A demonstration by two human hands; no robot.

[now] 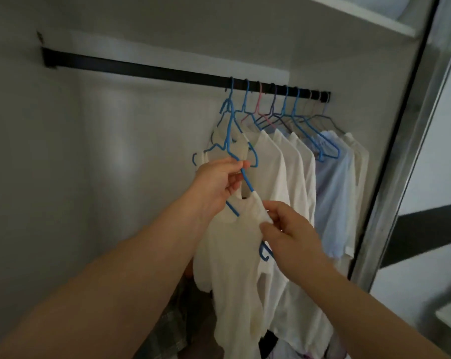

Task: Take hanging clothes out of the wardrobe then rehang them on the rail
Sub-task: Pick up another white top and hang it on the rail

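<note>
Both hands [219,182] hold a cream top [234,255] on its blue hanger [246,181].

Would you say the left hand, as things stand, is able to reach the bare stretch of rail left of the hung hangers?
Probably yes: the left hand grips the blue hanger just below the rail, and nothing hangs in that bare stretch.

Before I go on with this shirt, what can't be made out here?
- Head view: blue hanger hook, tangled among others; on rail or not, unclear.
- Its right end, behind right hand.
- Wardrobe floor items: dark, cut off by bottom edge.
- Left hand hides part of the cream shirt collar.
</note>
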